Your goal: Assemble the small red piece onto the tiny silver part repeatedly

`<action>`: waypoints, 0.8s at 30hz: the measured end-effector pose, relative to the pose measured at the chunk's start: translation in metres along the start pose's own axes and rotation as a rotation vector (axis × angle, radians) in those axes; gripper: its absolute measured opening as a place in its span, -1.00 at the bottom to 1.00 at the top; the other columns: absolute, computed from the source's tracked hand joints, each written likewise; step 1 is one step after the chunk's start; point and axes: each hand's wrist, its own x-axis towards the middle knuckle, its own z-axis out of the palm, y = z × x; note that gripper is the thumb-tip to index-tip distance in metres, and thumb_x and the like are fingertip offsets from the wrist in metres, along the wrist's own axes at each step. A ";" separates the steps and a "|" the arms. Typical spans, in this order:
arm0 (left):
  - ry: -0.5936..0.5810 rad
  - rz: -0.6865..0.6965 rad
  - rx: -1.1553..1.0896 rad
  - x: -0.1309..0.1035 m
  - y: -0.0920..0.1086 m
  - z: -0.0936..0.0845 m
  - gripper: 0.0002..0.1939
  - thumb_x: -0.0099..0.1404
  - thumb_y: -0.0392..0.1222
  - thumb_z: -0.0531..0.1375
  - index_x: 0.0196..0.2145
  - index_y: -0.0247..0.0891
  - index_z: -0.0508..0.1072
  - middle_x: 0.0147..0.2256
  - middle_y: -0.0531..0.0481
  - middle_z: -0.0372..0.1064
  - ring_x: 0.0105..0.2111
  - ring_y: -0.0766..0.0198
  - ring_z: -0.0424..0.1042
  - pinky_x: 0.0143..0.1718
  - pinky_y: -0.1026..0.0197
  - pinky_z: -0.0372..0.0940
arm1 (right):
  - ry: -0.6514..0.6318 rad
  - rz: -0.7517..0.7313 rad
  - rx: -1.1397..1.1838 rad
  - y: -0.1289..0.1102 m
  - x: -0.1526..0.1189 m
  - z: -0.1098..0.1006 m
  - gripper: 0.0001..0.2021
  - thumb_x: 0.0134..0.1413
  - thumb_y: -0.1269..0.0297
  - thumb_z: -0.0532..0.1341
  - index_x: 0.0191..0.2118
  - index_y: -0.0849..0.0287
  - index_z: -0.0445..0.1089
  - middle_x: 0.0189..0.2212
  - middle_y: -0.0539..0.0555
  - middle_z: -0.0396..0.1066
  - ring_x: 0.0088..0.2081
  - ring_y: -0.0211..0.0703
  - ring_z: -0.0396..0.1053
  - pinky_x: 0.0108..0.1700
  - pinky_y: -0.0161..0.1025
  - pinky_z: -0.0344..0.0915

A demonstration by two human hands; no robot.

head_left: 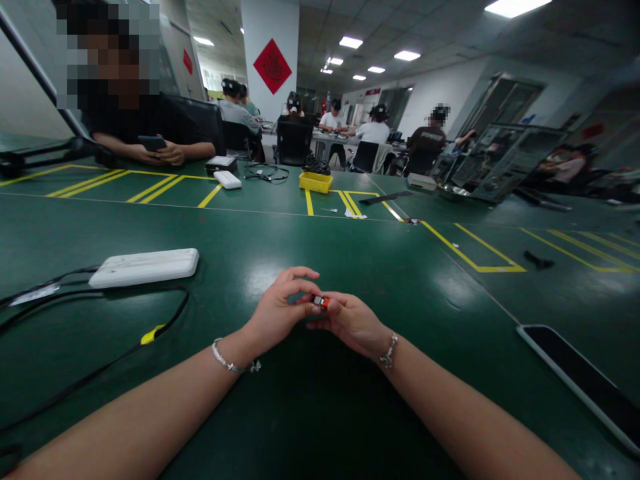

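Note:
A small orange-and-silver piece [321,302] is pinched between my two hands, a little above the green table [310,233]; its exact kind is too small to make out. The thumb and index finger of my left hand [280,308] close on its left end, with the other fingers curled loosely. My right hand [353,320] grips the orange end between thumb and fingers. Fingertips cover part of the piece. Both wrists wear silver bracelets.
A white power bank [145,267] with black cables lies at left, a phone [580,380] at right. Farther back are a yellow tray [316,183], a white box [228,180] and a clear-walled frame [505,160]. Across the table a person [145,127] holds a phone.

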 end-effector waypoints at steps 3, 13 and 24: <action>-0.014 -0.014 -0.037 -0.001 0.001 0.001 -0.89 -0.01 -0.37 0.20 -0.45 -0.24 0.43 -0.15 -0.05 0.22 -0.13 0.19 0.23 -0.16 0.10 0.20 | -0.005 -0.026 -0.033 0.002 0.000 -0.002 -0.68 -0.11 0.15 0.20 -0.23 0.24 0.38 -0.29 0.10 0.34 -0.26 -0.24 0.29 -0.18 -0.22 0.22; 0.005 0.012 -0.030 0.001 0.002 0.001 -0.86 -0.03 -0.41 0.20 -0.46 -0.24 0.44 -0.22 -0.03 0.26 -0.16 0.23 0.25 -0.09 0.09 0.15 | -0.031 -0.028 -0.015 0.003 0.000 0.000 -0.70 -0.10 0.17 0.20 -0.23 0.23 0.37 -0.23 0.12 0.32 -0.23 -0.21 0.28 -0.10 -0.13 0.17; -0.027 0.084 0.114 0.001 -0.010 0.006 -0.83 0.03 -0.39 0.17 -0.38 -0.19 0.43 -0.23 -0.01 0.30 -0.16 0.25 0.26 -0.10 0.11 0.18 | 0.016 -0.060 -0.143 0.002 0.002 -0.001 -0.77 -0.05 0.17 0.16 -0.30 0.22 0.36 -0.32 0.08 0.33 -0.26 -0.26 0.29 -0.11 -0.18 0.18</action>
